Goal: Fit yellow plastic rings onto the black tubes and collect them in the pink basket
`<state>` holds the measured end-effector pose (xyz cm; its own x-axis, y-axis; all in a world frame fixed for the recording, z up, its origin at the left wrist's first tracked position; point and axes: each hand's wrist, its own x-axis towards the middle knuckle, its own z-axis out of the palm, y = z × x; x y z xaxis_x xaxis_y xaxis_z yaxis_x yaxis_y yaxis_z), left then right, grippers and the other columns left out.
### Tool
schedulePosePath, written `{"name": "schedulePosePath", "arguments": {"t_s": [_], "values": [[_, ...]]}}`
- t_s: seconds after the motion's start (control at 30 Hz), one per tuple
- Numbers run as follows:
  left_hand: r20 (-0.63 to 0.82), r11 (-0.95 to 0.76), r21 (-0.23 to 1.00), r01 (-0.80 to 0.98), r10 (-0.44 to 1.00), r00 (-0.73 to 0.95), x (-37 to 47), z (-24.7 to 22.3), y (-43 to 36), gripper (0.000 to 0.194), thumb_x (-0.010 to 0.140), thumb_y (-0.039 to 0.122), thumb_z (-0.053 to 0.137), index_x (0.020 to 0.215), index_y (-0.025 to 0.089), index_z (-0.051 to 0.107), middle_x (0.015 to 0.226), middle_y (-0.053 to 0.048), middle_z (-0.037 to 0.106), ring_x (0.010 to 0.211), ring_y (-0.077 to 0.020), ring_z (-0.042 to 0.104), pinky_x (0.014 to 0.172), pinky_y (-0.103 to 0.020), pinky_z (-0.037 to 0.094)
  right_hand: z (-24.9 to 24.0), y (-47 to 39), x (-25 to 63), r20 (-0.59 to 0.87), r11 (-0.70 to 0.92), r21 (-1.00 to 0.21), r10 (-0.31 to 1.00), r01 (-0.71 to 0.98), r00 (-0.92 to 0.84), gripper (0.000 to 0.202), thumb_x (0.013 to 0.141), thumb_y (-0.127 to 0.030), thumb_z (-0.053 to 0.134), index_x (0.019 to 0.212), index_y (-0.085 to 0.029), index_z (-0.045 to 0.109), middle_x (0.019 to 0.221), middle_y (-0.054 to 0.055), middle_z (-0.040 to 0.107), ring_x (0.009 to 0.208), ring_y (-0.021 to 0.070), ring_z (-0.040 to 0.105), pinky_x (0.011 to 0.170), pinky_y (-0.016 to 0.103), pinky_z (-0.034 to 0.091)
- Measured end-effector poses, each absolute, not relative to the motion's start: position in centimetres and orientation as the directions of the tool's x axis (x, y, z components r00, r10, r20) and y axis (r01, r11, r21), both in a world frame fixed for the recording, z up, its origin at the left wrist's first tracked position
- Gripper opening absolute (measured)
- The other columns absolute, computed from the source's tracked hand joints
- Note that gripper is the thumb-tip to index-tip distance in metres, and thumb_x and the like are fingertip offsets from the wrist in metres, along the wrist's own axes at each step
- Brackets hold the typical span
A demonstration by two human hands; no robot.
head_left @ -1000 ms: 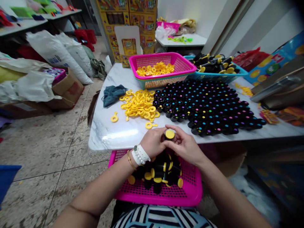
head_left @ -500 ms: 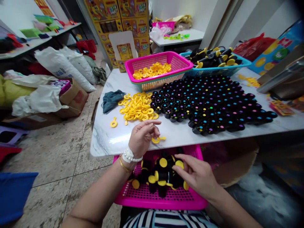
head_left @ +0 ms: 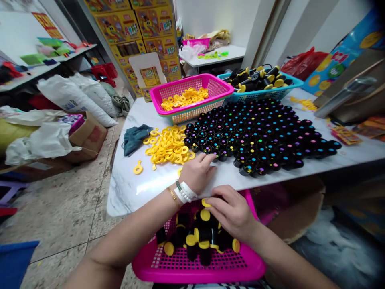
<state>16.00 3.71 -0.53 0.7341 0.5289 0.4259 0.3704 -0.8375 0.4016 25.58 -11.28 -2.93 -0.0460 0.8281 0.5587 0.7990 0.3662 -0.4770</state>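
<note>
My left hand (head_left: 199,173) is over the front of the table, palm down, fingers stretched toward the nearest black cups (head_left: 222,154). Its fingertips are at the edge of that group, and I cannot tell whether they touch a cup. My right hand (head_left: 233,210) pinches a round yellow cap (head_left: 206,203) between thumb and fingers above the pink basket (head_left: 198,275). Whether a black tube is joined to that cap is hidden by the hand. Below it, several black tubes with yellow caps (head_left: 205,244) lie jumbled in the basket.
Loose yellow ring pieces (head_left: 168,146) are heaped left of the cups, beside a dark teal cloth (head_left: 135,138). Behind stand a pink-rimmed basket (head_left: 192,82) of yellow rings and a blue basket (head_left: 258,94) of black tubes. Stacked yellow boxes (head_left: 156,28) rise at the back.
My left hand has moved right from beside the yellow rings to the black cups. My right hand has risen leftward out of the basket with the yellow cap. The view has shifted slightly.
</note>
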Motion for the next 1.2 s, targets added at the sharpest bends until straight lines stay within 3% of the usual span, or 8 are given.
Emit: {"name": "schedulePosePath", "arguments": {"t_s": [0.17, 0.27, 0.43, 0.57, 0.7, 0.83, 1.03, 1.2], "values": [[0.361, -0.827, 0.370, 0.423, 0.547, 0.755, 16.5, 0.0, 3.6, 0.015, 0.089, 0.025, 0.054, 0.097, 0.017, 0.064, 0.093, -0.006, 0.060, 0.072, -0.0144, 0.058, 0.063, -0.028, 0.050, -1.8, -12.5, 26.7, 0.345, 0.169, -0.850, 0.894, 0.498, 0.285, 0.013, 0.092, -0.021, 0.057, 0.096, -0.021, 0.069, 0.090, 0.007, 0.063, 0.081, 0.0194, 0.063, 0.071, 0.033, 0.055], [0.390, -0.857, 0.372, 0.355, 0.492, 0.778, 14.8, 0.9, 2.6, 0.012, 0.090, 0.025, 0.053, 0.088, 0.016, 0.061, 0.108, -0.010, 0.057, 0.082, -0.0156, 0.058, 0.071, -0.030, 0.052, -1.4, -12.6, 27.0, 0.146, 0.023, -0.961, 0.889, 0.274, 0.434, 0.017, 0.090, -0.027, 0.061, 0.105, -0.024, 0.069, 0.090, 0.005, 0.065, 0.070, 0.0161, 0.064, 0.063, 0.030, 0.055], [0.342, -0.788, 0.533, 0.310, 0.535, 0.773, 12.5, 0.3, 1.5, 0.005, 0.086, 0.018, 0.055, 0.090, 0.017, 0.053, 0.092, -0.005, 0.062, 0.081, -0.0147, 0.059, 0.073, -0.029, 0.051, -0.6, -11.1, 27.8, 0.041, -0.008, -0.994, 0.896, 0.109, 0.443, 0.021, 0.085, -0.034, 0.067, 0.102, -0.024, 0.075, 0.091, 0.004, 0.062, 0.065, 0.0127, 0.062, 0.058, 0.027, 0.055], [0.324, -0.680, 0.641, 0.356, 0.660, 0.678, 12.9, -1.0, 1.5, 0.032, 0.078, 0.017, 0.064, 0.107, 0.015, 0.052, 0.088, -0.002, 0.063, 0.069, -0.0124, 0.057, 0.067, -0.027, 0.050, 0.2, -8.6, 28.3, -0.115, -0.106, -0.993, 0.937, -0.045, 0.329, 0.031, 0.078, -0.038, 0.073, 0.102, -0.019, 0.075, 0.070, 0.001, 0.064, 0.051, 0.0108, 0.057, 0.049, 0.025, 0.052], [0.362, -0.701, 0.651, 0.290, 0.623, 0.694, 13.5, -1.4, 1.7, 0.029, 0.080, 0.017, 0.064, 0.109, 0.017, 0.061, 0.095, -0.005, 0.063, 0.085, -0.0157, 0.060, 0.075, -0.028, 0.050, 0.7, -6.4, 28.0, -0.131, -0.145, -0.989, 0.926, 0.011, 0.355, 0.032, 0.071, -0.038, 0.079, 0.093, -0.016, 0.072, 0.054, -0.003, 0.060, 0.043, 0.0087, 0.052, 0.041, 0.021, 0.045], [0.292, -0.664, 0.656, 0.360, 0.663, 0.689, 13.6, -1.1, 1.8, 0.024, 0.077, 0.021, 0.069, 0.101, 0.018, 0.068, 0.082, -0.002, 0.059, 0.077, -0.0155, 0.057, 0.069, -0.027, 0.048, 0.9, -5.3, 28.1, -0.140, -0.194, -0.976, 0.903, 0.095, 0.405, 0.030, 0.068, -0.040, 0.081, 0.078, -0.016, 0.066, 0.045, -0.005, 0.055, 0.036, 0.0063, 0.045, 0.034, 0.017, 0.036], [0.186, -0.568, 0.759, 0.317, 0.657, 0.731, 13.5, -0.2, 2.0, 0.024, 0.077, 0.023, 0.069, 0.100, 0.016, 0.068, 0.064, 0.003, 0.060, 0.061, -0.0121, 0.055, 0.060, -0.023, 0.042, 0.4, -5.0, 28.1, -0.283, -0.279, -0.958, 0.899, -0.063, 0.335, 0.033, 0.072, -0.045, 0.077, 0.081, -0.018, 0.060, 0.040, -0.006, 0.053, 0.029, 0.0075, 0.042, 0.029, 0.017, 0.032], [0.196, -0.589, 0.738, 0.329, 0.654, 0.730, 13.4, -0.4, 1.9, 0.022, 0.078, 0.019, 0.067, 0.100, 0.016, 0.067, 0.071, 0.000, 0.065, 0.064, -0.0132, 0.058, 0.062, -0.024, 0.044, -0.1, -5.4, 27.6, -0.202, -0.186, -0.979, 0.893, -0.079, 0.401, 0.028, 0.076, -0.040, 0.075, 0.076, -0.018, 0.057, 0.038, -0.008, 0.049, 0.029, 0.0056, 0.039, 0.030, 0.015, 0.029]]}}
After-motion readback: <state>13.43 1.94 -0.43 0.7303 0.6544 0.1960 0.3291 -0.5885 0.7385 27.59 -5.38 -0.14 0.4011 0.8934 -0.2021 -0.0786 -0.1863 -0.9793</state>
